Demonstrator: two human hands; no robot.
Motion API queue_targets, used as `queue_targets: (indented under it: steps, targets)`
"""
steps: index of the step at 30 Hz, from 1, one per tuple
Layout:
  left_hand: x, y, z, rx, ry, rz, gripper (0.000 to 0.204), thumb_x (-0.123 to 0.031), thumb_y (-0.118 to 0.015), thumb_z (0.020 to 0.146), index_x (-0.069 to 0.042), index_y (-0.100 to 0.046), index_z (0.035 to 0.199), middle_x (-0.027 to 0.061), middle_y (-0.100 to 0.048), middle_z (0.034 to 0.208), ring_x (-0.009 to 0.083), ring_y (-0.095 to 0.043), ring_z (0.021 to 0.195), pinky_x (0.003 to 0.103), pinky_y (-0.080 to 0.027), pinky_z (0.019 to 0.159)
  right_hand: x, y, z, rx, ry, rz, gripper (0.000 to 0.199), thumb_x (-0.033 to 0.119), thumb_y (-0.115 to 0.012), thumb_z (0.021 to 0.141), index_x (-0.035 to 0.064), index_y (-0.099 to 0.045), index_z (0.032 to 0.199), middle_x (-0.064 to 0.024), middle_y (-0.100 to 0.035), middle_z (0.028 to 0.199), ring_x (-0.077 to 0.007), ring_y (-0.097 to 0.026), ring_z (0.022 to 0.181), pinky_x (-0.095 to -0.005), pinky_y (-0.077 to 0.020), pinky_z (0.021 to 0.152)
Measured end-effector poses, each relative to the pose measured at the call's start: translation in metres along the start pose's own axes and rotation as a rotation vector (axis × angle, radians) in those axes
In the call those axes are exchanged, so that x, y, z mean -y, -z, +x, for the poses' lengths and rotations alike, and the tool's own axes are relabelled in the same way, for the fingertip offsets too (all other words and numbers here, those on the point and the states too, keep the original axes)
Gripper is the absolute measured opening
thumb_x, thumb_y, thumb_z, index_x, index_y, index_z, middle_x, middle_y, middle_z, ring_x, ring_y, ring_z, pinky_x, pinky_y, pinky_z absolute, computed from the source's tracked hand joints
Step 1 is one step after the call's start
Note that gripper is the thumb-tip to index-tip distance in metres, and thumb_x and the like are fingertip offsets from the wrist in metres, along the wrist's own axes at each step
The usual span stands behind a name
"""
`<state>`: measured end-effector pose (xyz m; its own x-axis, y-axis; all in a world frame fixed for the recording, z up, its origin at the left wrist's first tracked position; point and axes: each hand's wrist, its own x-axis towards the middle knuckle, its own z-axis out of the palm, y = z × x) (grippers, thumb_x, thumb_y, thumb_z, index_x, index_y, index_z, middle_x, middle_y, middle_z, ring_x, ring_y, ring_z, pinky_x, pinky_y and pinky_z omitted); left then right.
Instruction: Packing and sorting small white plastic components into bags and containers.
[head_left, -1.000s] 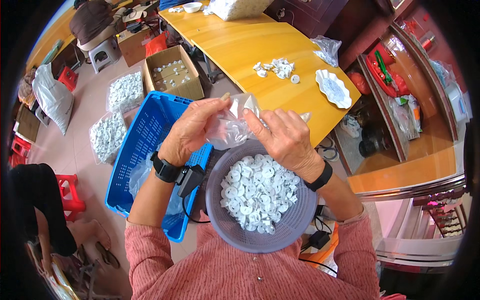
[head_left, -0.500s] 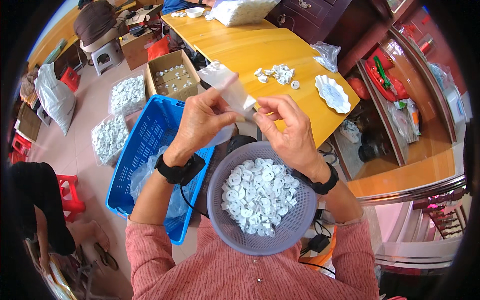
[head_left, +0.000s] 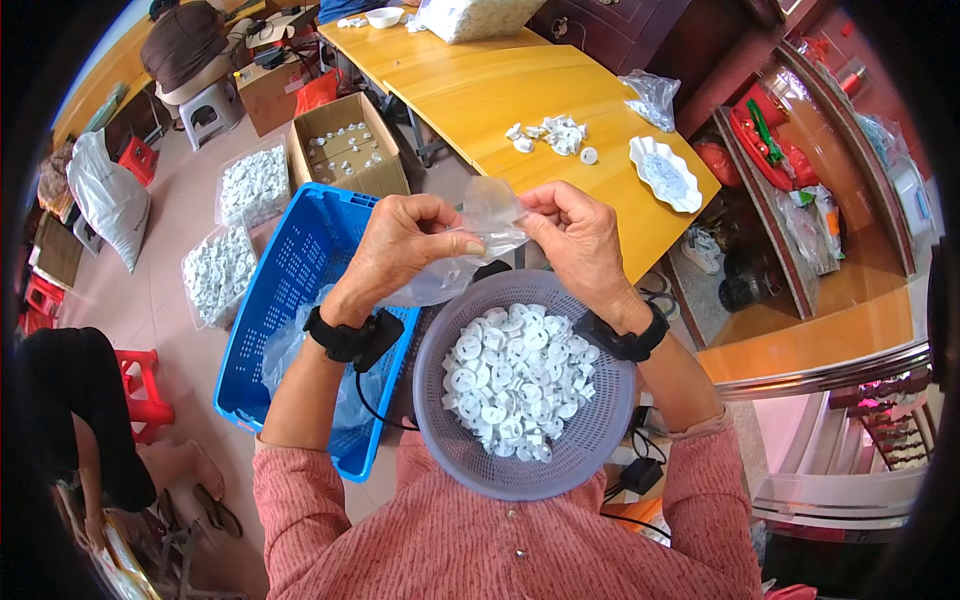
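Both hands pinch a clear plastic bag above the far rim of a grey-purple colander. My left hand grips its left side with thumb and fingers pressed together. My right hand is closed on the bag's right edge. The bag's lower part hangs under my left hand, and nothing shows inside it. In the colander, close to my body, lies a heap of small white round plastic pieces. A blue plastic basket stands to the left, with crumpled clear bags in it.
On the yellow table lie loose white pieces and a scalloped white dish. Tubs of white pieces and a cardboard box stand on the floor. Other people are at the far left and lower left, near a red stool.
The bag, upright and slanting before, is now lower and stretched sideways between my hands. My right fingers have closed onto its edge. My left hand has shifted slightly down.
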<state>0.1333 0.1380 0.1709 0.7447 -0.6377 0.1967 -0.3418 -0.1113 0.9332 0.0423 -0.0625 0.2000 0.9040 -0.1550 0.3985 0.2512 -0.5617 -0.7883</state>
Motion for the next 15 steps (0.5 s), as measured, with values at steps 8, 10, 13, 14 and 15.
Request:
queue_targets:
  steps: [8,10,13,14,15]
  targets:
    - [0.007,0.015,-0.010,0.036,0.165,-0.168,0.015,-0.010,-0.080,0.075,-0.004,-0.067,0.080,-0.0046,-0.061,0.072,0.0029,-0.053,0.067,0.021,-0.044,0.061,-0.013,0.007,-0.005,-0.012,-0.041,0.106,0.017,-0.003,-0.063,0.082,-0.0022,-0.064,0.098,-0.0073,-0.068,0.083,-0.0103,-0.063,0.074,-0.0247,-0.0528,0.069]
    - [0.006,0.019,-0.013,0.042,0.172,-0.256,0.015,-0.010,-0.080,0.075,-0.005,-0.066,0.078,-0.0048,-0.061,0.073,0.0029,-0.053,0.067,0.021,-0.044,0.061,-0.010,0.008,-0.008,-0.003,-0.004,0.037,0.017,-0.003,-0.063,0.082,-0.0023,-0.064,0.099,-0.0071,-0.068,0.083,-0.0101,-0.063,0.073,-0.0245,-0.0527,0.069]
    - [0.003,0.023,-0.015,0.027,0.096,-0.106,0.020,-0.014,-0.080,0.075,-0.004,-0.063,0.076,-0.0046,-0.057,0.069,0.0038,-0.048,0.062,0.022,-0.041,0.056,-0.013,0.013,-0.010,0.084,-0.035,-0.002,0.016,-0.002,-0.063,0.082,-0.0028,-0.064,0.098,-0.0074,-0.068,0.084,-0.0095,-0.063,0.075,-0.0245,-0.0526,0.070]
    - [0.002,0.024,-0.015,0.035,0.115,-0.149,0.021,-0.015,-0.080,0.076,-0.005,-0.062,0.074,-0.0057,-0.055,0.068,0.0032,-0.047,0.062,0.021,-0.039,0.056,-0.017,0.015,-0.010,0.097,-0.084,0.001,0.015,-0.001,-0.063,0.082,-0.0030,-0.064,0.097,-0.0072,-0.068,0.084,-0.0096,-0.063,0.075,-0.0244,-0.0525,0.069]
    - [0.002,0.026,-0.017,0.037,0.138,-0.191,0.022,-0.015,-0.079,0.077,-0.007,-0.060,0.072,-0.0069,-0.053,0.067,0.0026,-0.045,0.062,0.020,-0.037,0.056,-0.020,0.016,-0.009,0.116,-0.133,0.007,0.014,0.000,-0.064,0.082,-0.0032,-0.064,0.095,-0.0070,-0.068,0.085,-0.0096,-0.063,0.075,-0.0243,-0.0523,0.068]
